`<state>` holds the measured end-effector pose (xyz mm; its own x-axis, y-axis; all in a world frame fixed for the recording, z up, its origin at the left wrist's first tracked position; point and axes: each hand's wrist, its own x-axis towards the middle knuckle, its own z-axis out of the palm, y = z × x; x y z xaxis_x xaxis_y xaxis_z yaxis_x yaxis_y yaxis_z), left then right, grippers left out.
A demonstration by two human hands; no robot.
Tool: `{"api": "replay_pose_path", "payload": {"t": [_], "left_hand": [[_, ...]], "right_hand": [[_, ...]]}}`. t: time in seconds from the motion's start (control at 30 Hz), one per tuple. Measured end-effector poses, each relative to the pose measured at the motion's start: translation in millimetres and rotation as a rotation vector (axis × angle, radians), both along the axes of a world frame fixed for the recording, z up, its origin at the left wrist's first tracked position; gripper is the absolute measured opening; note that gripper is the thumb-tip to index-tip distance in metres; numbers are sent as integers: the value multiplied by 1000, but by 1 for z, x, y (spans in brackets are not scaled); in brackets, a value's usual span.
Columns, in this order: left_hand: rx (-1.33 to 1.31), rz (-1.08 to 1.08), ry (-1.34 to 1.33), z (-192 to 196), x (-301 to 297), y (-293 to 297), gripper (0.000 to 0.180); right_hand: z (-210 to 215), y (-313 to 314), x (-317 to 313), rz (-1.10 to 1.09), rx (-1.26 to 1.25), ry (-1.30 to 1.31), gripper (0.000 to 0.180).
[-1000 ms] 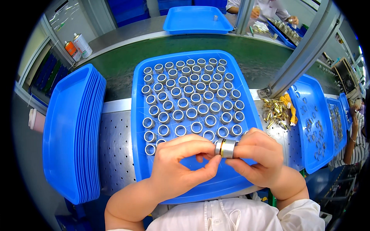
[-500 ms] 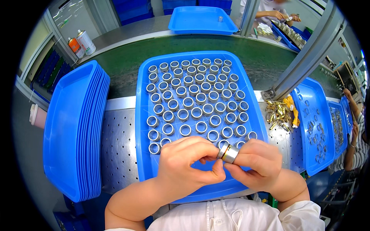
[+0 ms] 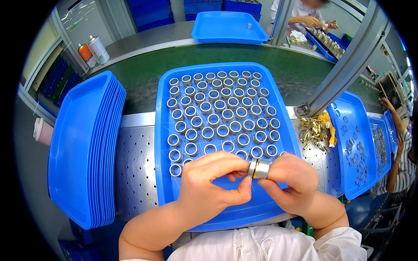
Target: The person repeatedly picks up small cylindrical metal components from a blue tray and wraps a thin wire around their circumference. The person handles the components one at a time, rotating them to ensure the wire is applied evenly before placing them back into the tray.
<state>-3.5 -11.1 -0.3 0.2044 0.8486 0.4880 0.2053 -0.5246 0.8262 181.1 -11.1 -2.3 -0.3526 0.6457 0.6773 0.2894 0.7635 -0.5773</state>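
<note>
Over the near part of a blue tray (image 3: 270, 213), my two hands meet at a short metal cylinder. My right hand (image 3: 296, 176) is closed on the grey metal sleeve (image 3: 262, 169), gripping its right end between fingers and thumb. My left hand (image 3: 209, 180) is closed at a narrow metal ring (image 3: 252, 167) on the left end, index finger against it and thumb lower. A thin yellowish band shows between ring and sleeve. In the tray stand several rows of similar metal sleeves (image 3: 223, 131), open ends up; my hands hide the nearest ones.
Stacked blue trays (image 3: 82, 148) stand at left. To the right lie brass-coloured pieces (image 3: 312, 130), a yellow cloth (image 3: 328, 126) and a blue tray of rings (image 3: 357, 156). Beyond the green belt (image 3: 143, 80) are spray cans (image 3: 98, 48) and another tray (image 3: 228, 26). Other people work at right.
The sleeve and ring have turned slightly more level in my hands. My left thumb sits a little lower on or beside the ring. The whole view has shifted slightly.
</note>
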Motion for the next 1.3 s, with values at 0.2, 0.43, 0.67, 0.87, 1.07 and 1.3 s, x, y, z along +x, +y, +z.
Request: {"api": "replay_pose_path", "payload": {"t": [0.2, 0.43, 0.67, 0.87, 1.07, 1.3], "left_hand": [[-40, -29, -1, 0, -2, 0, 18], [105, 49, 142, 0, -1, -2, 15], [273, 121, 162, -2, -1, 0, 16], [127, 80, 102, 3, 0, -2, 18], [261, 108, 178, 2, 1, 0, 19], [386, 141, 217, 0, 2, -1, 22]], "right_hand": [[5, 1, 0, -22, 124, -95, 27], [1, -5, -4, -3, 102, -72, 26], [-2, -7, -4, 24, -203, 97, 20], [-3, -5, -2, -20, -132, 107, 18], [2, -6, -3, -20, -162, 42, 14], [1, -8, -4, -34, -150, 47, 14]]}}
